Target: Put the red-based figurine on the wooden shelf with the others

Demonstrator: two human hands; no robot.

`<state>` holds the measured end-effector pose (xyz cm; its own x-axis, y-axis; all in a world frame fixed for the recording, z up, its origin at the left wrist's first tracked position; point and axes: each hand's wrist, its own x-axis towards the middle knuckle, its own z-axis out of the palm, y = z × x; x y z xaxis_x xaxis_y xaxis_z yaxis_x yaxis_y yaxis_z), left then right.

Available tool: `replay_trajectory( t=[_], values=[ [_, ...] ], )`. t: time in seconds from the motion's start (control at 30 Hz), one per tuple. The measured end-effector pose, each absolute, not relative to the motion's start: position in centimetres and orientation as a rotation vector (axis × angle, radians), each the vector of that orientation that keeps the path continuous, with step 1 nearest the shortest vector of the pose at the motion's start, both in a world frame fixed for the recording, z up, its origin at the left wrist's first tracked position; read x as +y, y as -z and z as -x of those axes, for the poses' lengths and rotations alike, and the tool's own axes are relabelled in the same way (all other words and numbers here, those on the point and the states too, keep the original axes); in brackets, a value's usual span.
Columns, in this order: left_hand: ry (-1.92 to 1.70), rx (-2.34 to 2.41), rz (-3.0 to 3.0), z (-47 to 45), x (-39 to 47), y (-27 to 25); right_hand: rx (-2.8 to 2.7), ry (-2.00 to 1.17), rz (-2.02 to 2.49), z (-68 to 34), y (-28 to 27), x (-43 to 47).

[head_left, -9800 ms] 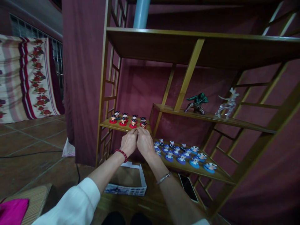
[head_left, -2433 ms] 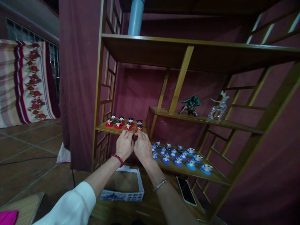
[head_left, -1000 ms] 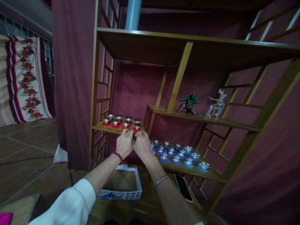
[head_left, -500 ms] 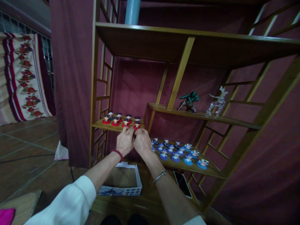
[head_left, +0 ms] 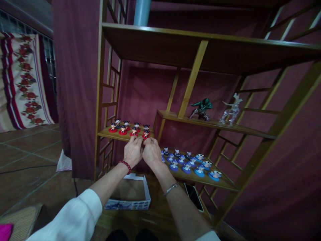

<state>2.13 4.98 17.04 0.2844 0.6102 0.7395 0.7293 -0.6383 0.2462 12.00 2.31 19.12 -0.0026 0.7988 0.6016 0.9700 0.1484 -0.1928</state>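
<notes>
My left hand (head_left: 132, 152) and my right hand (head_left: 151, 152) are pressed side by side at the front edge of a small wooden shelf (head_left: 110, 135). Their fingertips reach up to the nearest red-based figurines (head_left: 130, 129), several of which stand in rows on that shelf. Whether the fingers pinch one of them is hidden. My left wrist wears a red bead bracelet, my right wrist a metal bangle. Lower to the right, several blue-based figurines (head_left: 188, 162) stand on another shelf.
A green figure (head_left: 202, 109) and a clear deer (head_left: 232, 108) stand on the middle right shelf. An open cardboard box (head_left: 130, 194) and a phone (head_left: 193, 196) lie on the bottom board. Maroon cloth backs the wooden rack; tiled floor lies left.
Both hands have stayed together at the shelf's front edge, fingertips creeping slightly up toward the front figurines. The view has shifted a little; the figurines stand as before.
</notes>
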Motion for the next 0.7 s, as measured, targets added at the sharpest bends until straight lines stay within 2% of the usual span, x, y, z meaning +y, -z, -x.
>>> replay_trajectory(
  t=[0.7],
  values=[
    [1.320, -1.252, 2.353, -2.30, 5.36, -16.30, -1.874, 0.387, 1.677, -11.90, -19.16, 2.29]
  ],
)
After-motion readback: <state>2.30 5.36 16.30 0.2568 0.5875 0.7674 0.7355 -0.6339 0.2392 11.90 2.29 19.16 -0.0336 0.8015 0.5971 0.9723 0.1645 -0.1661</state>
